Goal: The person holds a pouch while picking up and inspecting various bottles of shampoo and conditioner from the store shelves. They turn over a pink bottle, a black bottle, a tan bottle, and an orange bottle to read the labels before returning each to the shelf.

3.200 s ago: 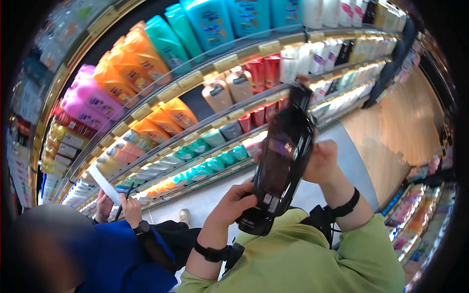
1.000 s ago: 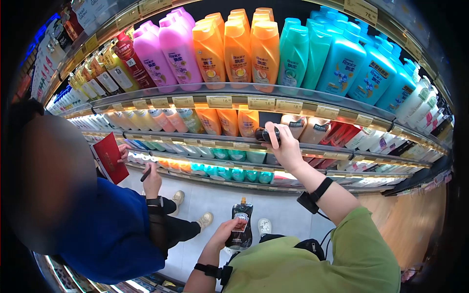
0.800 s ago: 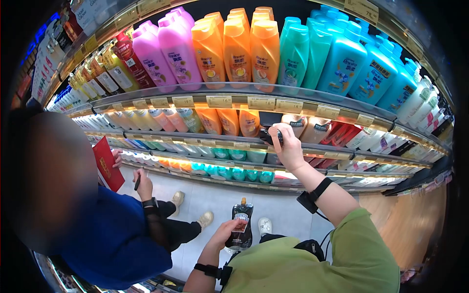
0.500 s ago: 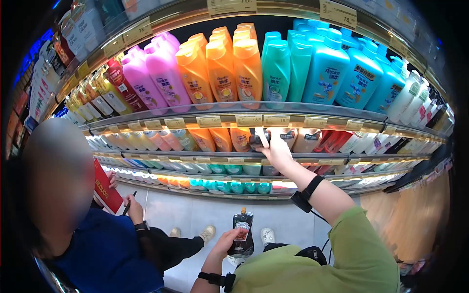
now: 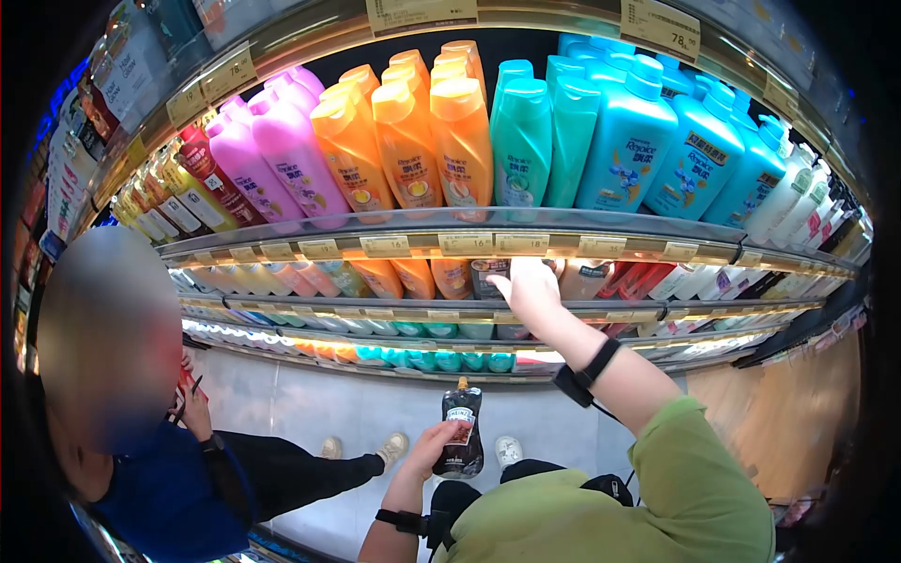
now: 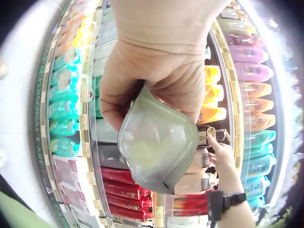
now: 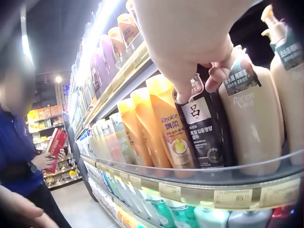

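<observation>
Two hands, both occupied. Left hand (image 5: 427, 450) grips a dark pouch (image 5: 465, 452) reading HEINZ, near, held out from the far shelf (image 7: 213, 178). Right hand (image 5: 533, 293) holds the top of a black bottle (image 7: 206, 130) between thumb and fingers; bottle marked 呂 above Korean text, standing on that shelf. Left: orange bottle (image 7: 174, 126), Rejoice 飘柔. Right: beige bottle (image 7: 251, 126), brand lettering unclear. Upper price tag (image 5: 660, 28), right: 78.

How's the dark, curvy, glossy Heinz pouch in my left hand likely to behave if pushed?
The dark, curvy plastic pouch probably gives, judging by its thin, pointed corners. Its bulging base suggests it's well filled, so perhaps heavy for its size. The glossy surface may be slippery.
</observation>
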{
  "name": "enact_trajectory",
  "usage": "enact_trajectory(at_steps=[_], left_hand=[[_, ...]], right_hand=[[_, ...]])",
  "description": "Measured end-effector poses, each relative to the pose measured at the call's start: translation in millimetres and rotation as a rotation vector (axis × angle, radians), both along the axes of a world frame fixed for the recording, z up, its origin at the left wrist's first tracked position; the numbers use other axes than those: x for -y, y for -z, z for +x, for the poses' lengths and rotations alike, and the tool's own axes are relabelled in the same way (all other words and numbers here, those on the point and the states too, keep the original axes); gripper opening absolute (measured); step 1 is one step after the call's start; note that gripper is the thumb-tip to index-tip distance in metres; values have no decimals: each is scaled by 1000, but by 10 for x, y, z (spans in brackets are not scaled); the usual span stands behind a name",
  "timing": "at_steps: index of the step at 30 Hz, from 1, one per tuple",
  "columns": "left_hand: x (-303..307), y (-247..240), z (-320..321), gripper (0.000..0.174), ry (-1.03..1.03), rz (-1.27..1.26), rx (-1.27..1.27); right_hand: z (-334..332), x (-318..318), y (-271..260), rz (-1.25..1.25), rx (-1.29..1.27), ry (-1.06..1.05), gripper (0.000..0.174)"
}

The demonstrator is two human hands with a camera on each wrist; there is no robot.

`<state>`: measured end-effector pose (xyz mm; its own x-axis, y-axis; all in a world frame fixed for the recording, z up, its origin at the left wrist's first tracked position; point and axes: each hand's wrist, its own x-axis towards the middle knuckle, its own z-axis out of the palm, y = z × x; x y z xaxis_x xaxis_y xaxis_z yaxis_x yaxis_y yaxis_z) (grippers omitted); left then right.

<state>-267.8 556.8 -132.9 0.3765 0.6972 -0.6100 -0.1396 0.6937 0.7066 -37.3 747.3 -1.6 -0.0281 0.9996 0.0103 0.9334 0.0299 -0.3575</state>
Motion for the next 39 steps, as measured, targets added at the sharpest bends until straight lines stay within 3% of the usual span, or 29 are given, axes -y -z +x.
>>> enact_trajectory(at_steps=[2,4,5,6,8,12,14,16,18,28,30,33,37,39], left_hand=[[-45,-108,-113,30,0,60,-34],[-157,-209,-226,28,-5,124,-57],[-218,-270,-312,26,8,167,-96],[-292,-304,-400,24,25,210,-135],[-439,-319,-537,23,32,297,-135],[-650,-396,-784,21,93,305,-113],[-696,-454,-905,20,182,352,-121],[-733,-448,-1049,23,235,377,-138],[-768,-455,-1164,20,243,321,-118],[-968,-448,-1390,25,358,311,-112],[-987,-462,-1390,23,402,364,-134],[-1010,-513,-1396,24,403,356,-125],[-1057,-485,-1460,24,383,375,-124],[-1036,-482,-1507,26,382,377,-145]], right_hand=[[-46,335,56,425,-226,22,40],[-160,444,97,498,-308,-263,45],[-282,411,84,604,-292,-288,40],[-405,336,45,587,-355,-263,35],[-592,147,102,285,-315,-130,42],[-807,-139,242,362,-404,2,42],[-826,-289,338,368,-285,7,36],[-858,-336,340,539,-321,-9,36],[-931,-342,369,473,-273,90,35],[-1046,-249,207,441,-122,176,41],[-1048,-201,111,285,-125,189,38],[-1169,86,10,456,-302,231,44],[-1390,400,193,573,-274,-55,54],[-1564,281,186,588,-306,-56,54]])
